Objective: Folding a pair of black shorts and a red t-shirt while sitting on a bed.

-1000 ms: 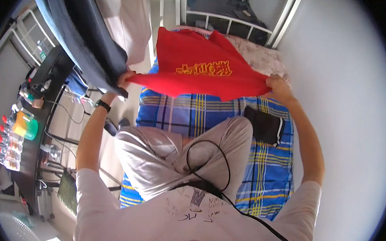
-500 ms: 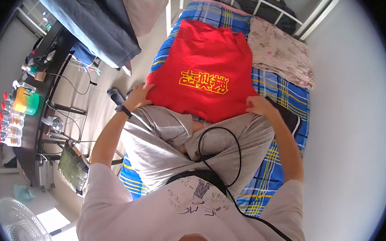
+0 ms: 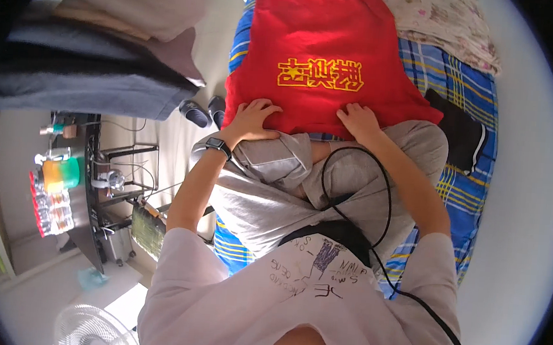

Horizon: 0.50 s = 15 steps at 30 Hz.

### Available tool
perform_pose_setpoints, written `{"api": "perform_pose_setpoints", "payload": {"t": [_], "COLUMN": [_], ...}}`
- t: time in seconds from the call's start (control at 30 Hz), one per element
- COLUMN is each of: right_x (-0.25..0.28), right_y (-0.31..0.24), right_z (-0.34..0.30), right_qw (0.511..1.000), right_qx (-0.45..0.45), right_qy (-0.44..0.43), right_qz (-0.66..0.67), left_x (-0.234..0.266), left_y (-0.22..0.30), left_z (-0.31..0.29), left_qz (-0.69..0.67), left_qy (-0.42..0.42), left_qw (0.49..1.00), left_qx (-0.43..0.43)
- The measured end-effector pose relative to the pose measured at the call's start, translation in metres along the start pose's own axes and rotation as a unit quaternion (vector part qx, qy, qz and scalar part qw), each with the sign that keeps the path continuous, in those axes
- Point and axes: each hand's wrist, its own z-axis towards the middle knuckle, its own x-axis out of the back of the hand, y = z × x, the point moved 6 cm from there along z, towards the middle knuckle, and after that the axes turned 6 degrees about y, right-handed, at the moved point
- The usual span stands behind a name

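Left hand point(image 3: 252, 119): resting palm-down, opened wide on the near edge of the red cloth.
Right hand point(image 3: 359, 122): laid over the same edge, well apart from the left, opened out with fingers pointing away.
Red garment point(image 3: 332, 22): spread on the bed just in front of the crossed legs, marked with yellow characters, running past the top of the view.
Wristwatch point(image 3: 218, 146): dark, strapped on the left wrist.
Grey trousers point(image 3: 256, 193): worn on the crossed legs.
Black cable point(image 3: 389, 212): looped over the lap, trailing to lower right.
Bedsheet point(image 3: 460, 204): blue plaid with yellow stripes.
Black cloth point(image 3: 455, 134): lying beside the right knee, edged in white.
Floral cloth point(image 3: 441, 24): lying at upper right, near the wall point(image 3: 514, 253).
Dark shoes point(image 3: 195, 112): on the floor, left of the bed.
Hanging clothes point(image 3: 103, 77): grey and dark, at upper left.
Bottles point(image 3: 49, 211): clear, red-capped, lined up at far left beside an orange-and-green container point(image 3: 61, 173).
Fan point(image 3: 95, 333): white, at lower left.
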Motion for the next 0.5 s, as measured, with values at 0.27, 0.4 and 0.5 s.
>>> {"api": "perform_pose_setpoints", "payload": {"t": [0.27, 0.4, 0.5], "right_x": [0.03, 0.05, 0.074], "right_y": [0.004, 0.027, 0.027], "right_z": [0.017, 0.018, 0.015], "right_qw": [0.998, 0.973, 0.968], "right_qx": [0.028, -0.086, -0.068], "right_qy": [-0.005, 0.038, 0.211], "right_qz": [0.052, 0.211, 0.118], "left_x": [0.016, 0.026, 0.021], "left_y": [0.017, 0.043, 0.057], "left_z": [-0.002, 0.005, 0.004], "left_qz": [0.109, 0.0, 0.084], "left_qy": [0.166, 0.201, 0.185], "left_qw": [0.979, 0.971, 0.974], "left_qx": [-0.053, -0.126, -0.103]}}
